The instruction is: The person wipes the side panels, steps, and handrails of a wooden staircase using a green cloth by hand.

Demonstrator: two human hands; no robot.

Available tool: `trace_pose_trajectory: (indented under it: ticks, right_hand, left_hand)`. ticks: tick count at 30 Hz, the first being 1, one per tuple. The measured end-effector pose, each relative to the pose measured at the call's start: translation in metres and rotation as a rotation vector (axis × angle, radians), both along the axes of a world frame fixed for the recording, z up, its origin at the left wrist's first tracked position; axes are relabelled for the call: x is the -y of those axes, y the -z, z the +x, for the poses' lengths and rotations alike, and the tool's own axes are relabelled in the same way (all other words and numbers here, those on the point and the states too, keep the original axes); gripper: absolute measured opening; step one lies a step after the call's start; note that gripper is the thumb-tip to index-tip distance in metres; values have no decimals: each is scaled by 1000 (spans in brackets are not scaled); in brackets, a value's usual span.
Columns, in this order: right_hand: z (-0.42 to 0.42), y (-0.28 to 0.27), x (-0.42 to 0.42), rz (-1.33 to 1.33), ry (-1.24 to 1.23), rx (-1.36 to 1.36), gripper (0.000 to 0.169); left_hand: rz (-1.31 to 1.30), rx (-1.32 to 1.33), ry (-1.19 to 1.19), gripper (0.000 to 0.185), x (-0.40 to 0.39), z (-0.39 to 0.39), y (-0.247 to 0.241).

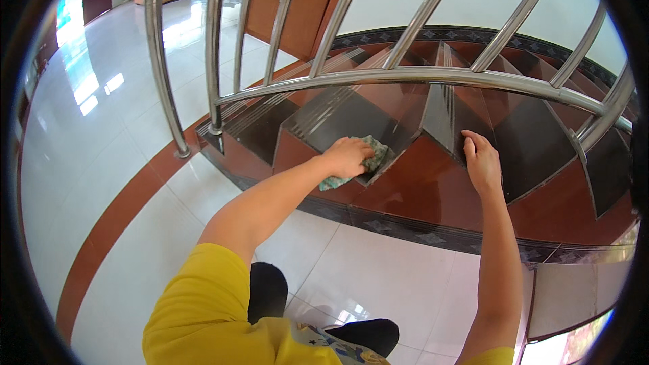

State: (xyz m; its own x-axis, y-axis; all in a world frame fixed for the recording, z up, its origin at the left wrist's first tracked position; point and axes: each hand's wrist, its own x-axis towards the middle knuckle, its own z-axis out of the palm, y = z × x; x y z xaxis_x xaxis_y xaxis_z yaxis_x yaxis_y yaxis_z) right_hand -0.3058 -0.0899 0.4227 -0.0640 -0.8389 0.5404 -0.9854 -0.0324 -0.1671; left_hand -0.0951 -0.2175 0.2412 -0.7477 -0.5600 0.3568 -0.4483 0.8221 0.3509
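My left hand [349, 156] presses a crumpled green-and-white cloth [376, 153] onto the outer corner of a low step's dark stone tread [329, 124]. Part of the cloth sticks out below the palm, over the tread's edge. To the right, my right hand [482, 165] is at the edge of a higher step, beside its dark tread [464, 111]. Its fingers are loosely bent, thumb apart, and nothing shows in them. Whether its fingertips bear on the stone is hard to tell. Below the treads runs a glossy red-brown stone side face [421, 187].
A stainless steel railing [375, 77] with upright bars curves across the stairs just beyond my hands. Behind it are a wooden cabinet [289, 7] and a white wall [385, 5]. Glossy white floor tiles [390, 253] with a red-brown border strip [121, 208] surround the staircase.
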Motion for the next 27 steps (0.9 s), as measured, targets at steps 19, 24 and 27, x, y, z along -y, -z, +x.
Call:
trace_pose_trajectory:
  ticks: [19,24,27]
  right_hand:
    - [0,0,-2,11,-21,-8,29]
    - [-4,1,0,13,-1,12,29]
    - [-5,1,0,6,-6,-1,29]
  left_hand:
    - [11,88,-569,22,16,27,-22]
    - [3,-36,-378,34,-27,-29,1]
    - [-30,-77,-286,30,-38,-8,6]
